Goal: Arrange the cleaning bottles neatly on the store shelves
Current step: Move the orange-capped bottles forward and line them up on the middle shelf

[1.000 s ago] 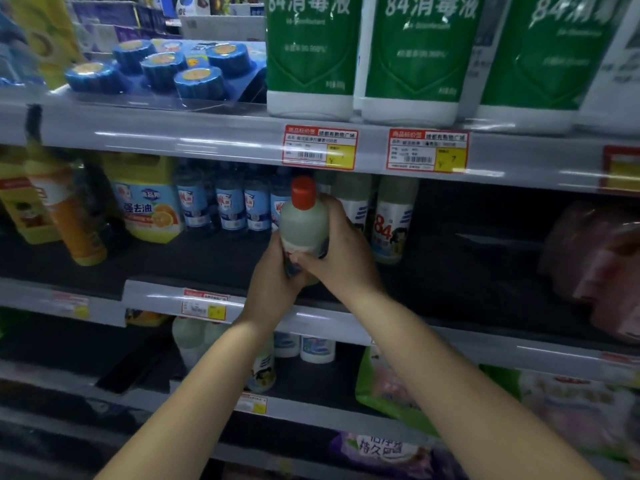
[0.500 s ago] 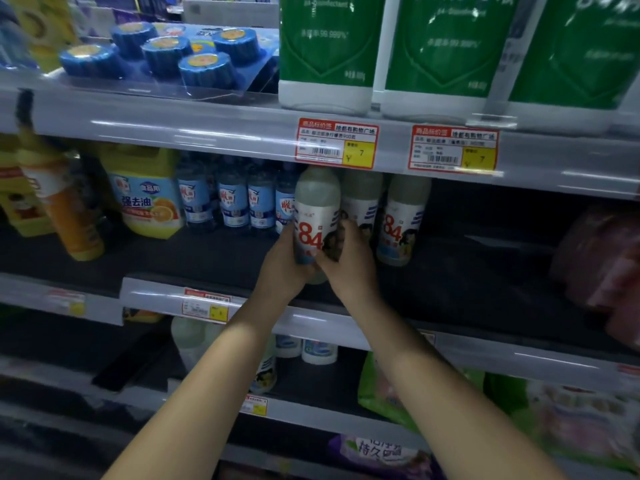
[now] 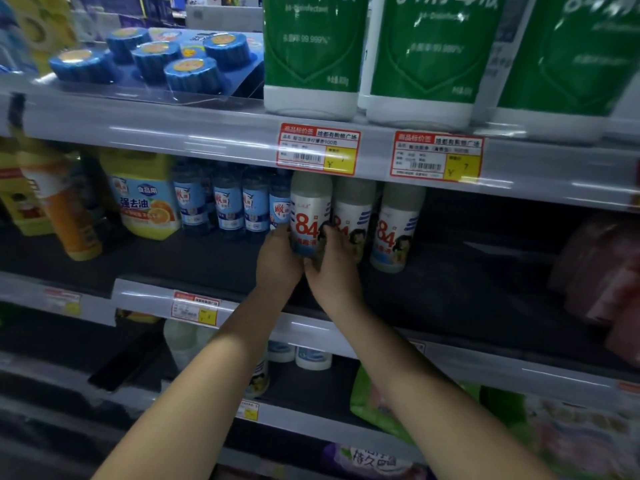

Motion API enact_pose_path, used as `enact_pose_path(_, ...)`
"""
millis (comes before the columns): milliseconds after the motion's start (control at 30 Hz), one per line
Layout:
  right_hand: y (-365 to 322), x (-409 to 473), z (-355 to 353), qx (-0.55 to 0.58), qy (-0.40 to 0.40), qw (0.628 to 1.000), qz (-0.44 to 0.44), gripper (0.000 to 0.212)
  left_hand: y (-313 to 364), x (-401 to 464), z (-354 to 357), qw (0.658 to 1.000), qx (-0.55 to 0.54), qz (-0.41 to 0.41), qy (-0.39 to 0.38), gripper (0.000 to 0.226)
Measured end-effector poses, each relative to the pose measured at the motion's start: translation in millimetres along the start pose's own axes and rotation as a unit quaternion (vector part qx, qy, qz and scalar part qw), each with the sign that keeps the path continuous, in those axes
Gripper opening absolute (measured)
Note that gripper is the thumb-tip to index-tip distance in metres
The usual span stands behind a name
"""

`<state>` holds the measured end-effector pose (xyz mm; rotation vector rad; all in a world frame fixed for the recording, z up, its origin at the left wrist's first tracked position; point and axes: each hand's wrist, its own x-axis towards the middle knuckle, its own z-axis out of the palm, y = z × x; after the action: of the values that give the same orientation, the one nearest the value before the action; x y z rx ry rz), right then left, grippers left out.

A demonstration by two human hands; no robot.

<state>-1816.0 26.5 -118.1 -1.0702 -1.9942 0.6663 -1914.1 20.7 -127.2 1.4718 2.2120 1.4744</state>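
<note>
Both hands, left hand (image 3: 277,261) and right hand (image 3: 332,268), grip the 84 bottle (image 3: 308,216), now upright, label-forward beside two matching bottles (image 3: 374,223) on the middle shelf (image 3: 450,289); placement nearly done.

The held 84 bottle (image 3: 309,216) hides its cap behind the upper shelf edge (image 3: 207,133).

1. White "84" bottle (image 3: 309,216), upright on the middle shelf (image 3: 194,261), label facing out.
2. Two matching 84 bottles (image 3: 374,223) upright just to its right, in a row.
3. Blue-label bottles (image 3: 227,206) just left.
</note>
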Motion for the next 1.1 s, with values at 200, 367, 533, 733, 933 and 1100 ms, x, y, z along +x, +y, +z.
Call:
enact_pose_path(200,-2,3,-10,-0.032,-0.080,0.996,-0.019,0.065,9,9,5,0.999,0.033,-0.009,0.005,0.025)
enact_pose_path(367,-2,8,-10,-0.033,-0.095,0.995,-0.028,0.063,13,18,7,0.997,0.069,-0.017,-0.008,0.022)
enact_pose_path(533,-2,12,-10,-0.034,-0.113,0.993,-0.026,0.062,17,22,8,0.995,0.101,-0.010,-0.011,0.021)
enact_pose_path(733,-7,16,-8,-0.026,-0.128,0.991,-0.013,0.066,19,27,8,0.991,0.130,-0.019,-0.030,0.019)
enact_pose_path(933,-8,15,-10,-0.023,-0.141,0.990,-0.009,0.070,14,25,4,0.993,0.098,-0.010,-0.061,0.022)
enact_pose_path(1100,-6,12,-7,-0.034,-0.150,0.988,-0.003,0.069,14,14,-2,0.992,0.089,-0.010,-0.086,0.020)
